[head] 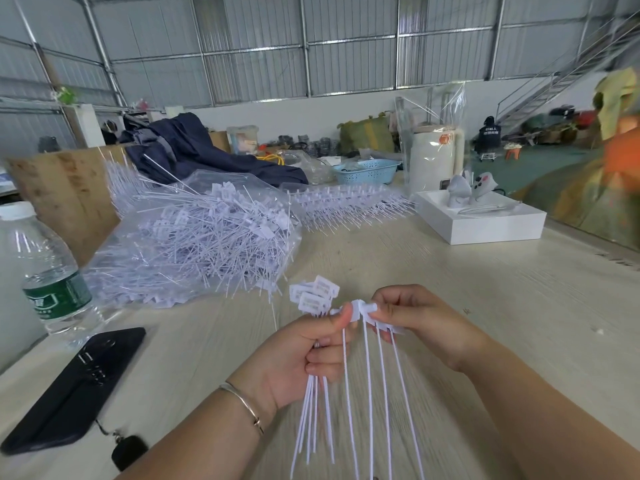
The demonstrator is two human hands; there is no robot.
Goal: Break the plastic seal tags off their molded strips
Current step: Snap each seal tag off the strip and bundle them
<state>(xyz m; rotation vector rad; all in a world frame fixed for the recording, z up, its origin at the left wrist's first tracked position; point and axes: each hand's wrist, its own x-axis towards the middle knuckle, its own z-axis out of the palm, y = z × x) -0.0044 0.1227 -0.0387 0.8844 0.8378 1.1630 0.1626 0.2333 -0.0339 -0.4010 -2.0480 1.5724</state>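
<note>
Both forearms reach in from 6 o'clock and meet above the pale wooden table (pixel 433 271). The left hand (pixel 304 355) is curled, palm turned inward, gripping a bundle of loose seal tags (pixel 313 297) whose flat heads fan out at 11 o'clock of its thumb, tails hanging toward 6. A thin bracelet (pixel 242 403) circles that wrist. The right hand (pixel 412 320), at 3 o'clock of the left, pinches the molded strip (pixel 375 318) between thumb and bent fingers; the left thumb presses the same strip. A heap of tags (pixel 207 244) in clear plastic lies at 10 o'clock.
</note>
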